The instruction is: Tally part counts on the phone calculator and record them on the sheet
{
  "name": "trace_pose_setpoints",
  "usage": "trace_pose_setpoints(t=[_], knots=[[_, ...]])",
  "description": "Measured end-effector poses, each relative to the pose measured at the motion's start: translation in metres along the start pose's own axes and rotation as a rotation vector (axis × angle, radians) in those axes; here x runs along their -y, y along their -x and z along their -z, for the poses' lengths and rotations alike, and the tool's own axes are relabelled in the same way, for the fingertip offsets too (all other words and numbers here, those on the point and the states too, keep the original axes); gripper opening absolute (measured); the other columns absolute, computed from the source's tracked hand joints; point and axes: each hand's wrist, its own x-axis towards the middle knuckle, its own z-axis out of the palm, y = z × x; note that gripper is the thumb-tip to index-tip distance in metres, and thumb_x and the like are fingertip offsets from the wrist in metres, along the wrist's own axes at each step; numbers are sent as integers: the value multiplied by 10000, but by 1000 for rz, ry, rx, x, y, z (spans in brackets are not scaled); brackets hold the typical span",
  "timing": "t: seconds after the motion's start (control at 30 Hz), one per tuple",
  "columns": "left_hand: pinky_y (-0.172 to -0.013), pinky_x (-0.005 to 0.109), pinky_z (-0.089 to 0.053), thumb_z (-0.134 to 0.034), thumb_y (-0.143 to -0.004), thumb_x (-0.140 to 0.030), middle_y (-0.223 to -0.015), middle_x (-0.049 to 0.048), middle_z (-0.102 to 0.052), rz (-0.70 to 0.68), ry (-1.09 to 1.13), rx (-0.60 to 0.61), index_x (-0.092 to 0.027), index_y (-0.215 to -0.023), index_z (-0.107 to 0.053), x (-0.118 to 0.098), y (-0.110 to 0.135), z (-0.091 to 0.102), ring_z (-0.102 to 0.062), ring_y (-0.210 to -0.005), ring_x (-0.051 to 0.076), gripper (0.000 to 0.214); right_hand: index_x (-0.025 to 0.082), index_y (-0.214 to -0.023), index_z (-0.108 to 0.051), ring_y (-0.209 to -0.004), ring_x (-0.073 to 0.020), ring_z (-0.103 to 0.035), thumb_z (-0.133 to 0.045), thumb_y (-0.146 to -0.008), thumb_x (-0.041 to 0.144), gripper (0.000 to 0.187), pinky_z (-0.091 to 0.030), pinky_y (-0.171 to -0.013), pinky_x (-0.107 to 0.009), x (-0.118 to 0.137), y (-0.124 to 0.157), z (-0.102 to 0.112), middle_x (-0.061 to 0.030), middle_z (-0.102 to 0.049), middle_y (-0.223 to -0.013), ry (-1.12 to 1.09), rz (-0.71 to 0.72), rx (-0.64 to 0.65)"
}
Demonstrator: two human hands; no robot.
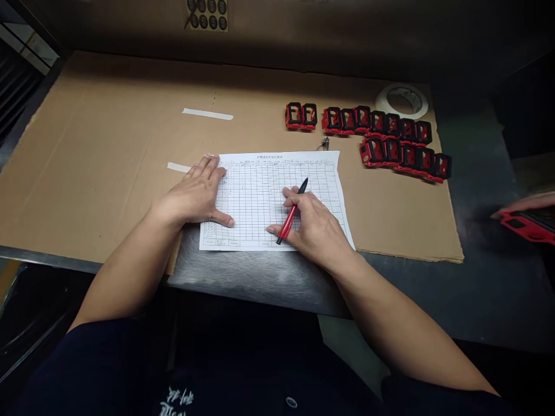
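Observation:
A printed grid form [264, 185] lies on the cardboard sheet [99, 150] at the bench's front edge. My left hand [197, 196] rests flat on the form's left edge, fingers stretched out. My right hand [312, 225] lies on the form's right half with its fingers closed round a red pen [291, 215] whose black tip points up and away from me.
Rows of several red-and-black plastic parts [390, 141] sit at the back right, beside a white tape roll [403, 99]. Two tape strips [207, 114] stick to the cardboard. Another person's hand [526, 203] holds a red part [526, 225] at the right edge.

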Motion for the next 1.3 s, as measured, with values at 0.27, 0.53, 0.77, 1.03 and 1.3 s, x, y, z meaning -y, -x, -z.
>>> trace_pose_setpoints(t=[0.27, 0.53, 0.77, 1.03, 1.3], knots=[[-1365, 491, -70, -871, -667, -720, -1791, 241, -6, 9, -18, 14, -16, -1697, -176, 2, 1, 0, 60, -1672, 395, 1429, 242, -1190, -521, -1323, -416, -658, -792, -896, 432, 442, -575, -1008, -683, 7, 3, -1, -213, -675, -1421, 86, 41, 3], [-1366, 519, -70, -861, -683, -714, -1771, 269, -132, 32, -6, -78, 19, -1670, -215, 2, 2, -4, -36, -1666, 432, 1388, 228, -1196, -518, -1270, -410, -689, -784, -908, 399, 427, -593, -988, -651, 12, 6, 0, -216, -705, -1370, 152, 85, -14], [-1363, 531, -122, -887, -642, -728, -1768, 248, -162, 89, -17, -65, -13, -1641, -315, 10, 4, 0, -57, -1670, 400, 1355, 220, -1191, -511, -1216, -413, -714, -811, -893, 414, 465, -584, -1021, -673, 11, 8, 0, -210, -720, -1332, 199, 117, -41], [-1371, 487, -105, -887, -642, -742, -1793, 228, -53, 119, -41, -12, -20, -1683, -222, 10, 2, 1, -4, -1680, 378, 1431, 229, -1246, -480, -1366, -419, -633, -781, -923, 417, 480, -495, -1134, -734, 10, 6, -3, -218, -681, -1421, 123, 202, -29], [-1371, 495, -73, -865, -665, -747, -1794, 228, -32, 121, -71, -12, -5, -1694, -184, 6, 3, 3, 13, -1680, 380, 1440, 220, -1238, -505, -1462, -413, -549, -767, -931, 346, 423, -464, -1179, -732, 12, 5, -7, -227, -646, -1474, 64, 310, 118]])
